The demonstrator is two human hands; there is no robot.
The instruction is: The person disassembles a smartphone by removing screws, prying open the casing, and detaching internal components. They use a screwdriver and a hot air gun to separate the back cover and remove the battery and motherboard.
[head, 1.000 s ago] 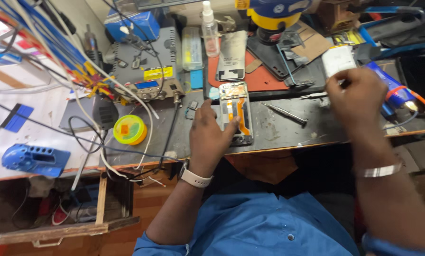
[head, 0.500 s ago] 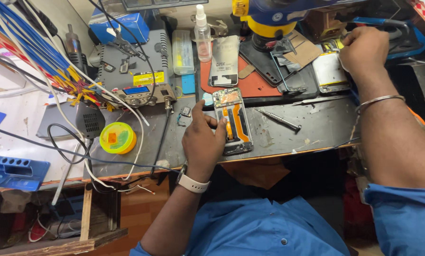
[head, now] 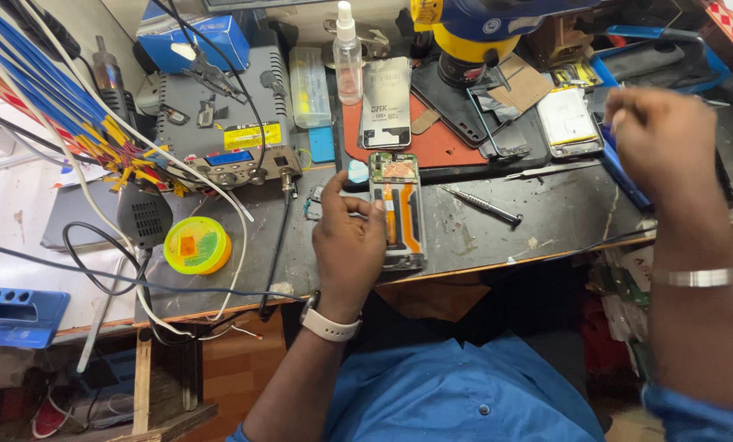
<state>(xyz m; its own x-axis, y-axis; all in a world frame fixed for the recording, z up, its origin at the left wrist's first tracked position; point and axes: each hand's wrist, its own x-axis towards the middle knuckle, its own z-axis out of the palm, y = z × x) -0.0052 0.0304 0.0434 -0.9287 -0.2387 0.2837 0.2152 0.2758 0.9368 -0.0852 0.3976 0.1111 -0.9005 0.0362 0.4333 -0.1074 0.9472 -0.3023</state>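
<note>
Here we see the opened smartphone lying flat near the bench's front edge, its left side under our left hand, whose curled fingers press on its frame. A screwdriver lies just to its right, a yellow solder-paste tin well left. Our right hand hovers raised, apart from the phone, fingers bunched; whether it pinches something we cannot tell.

Dark workbench: opened phone, screwdriver, yellow tin, grey station, spray bottle.
</note>
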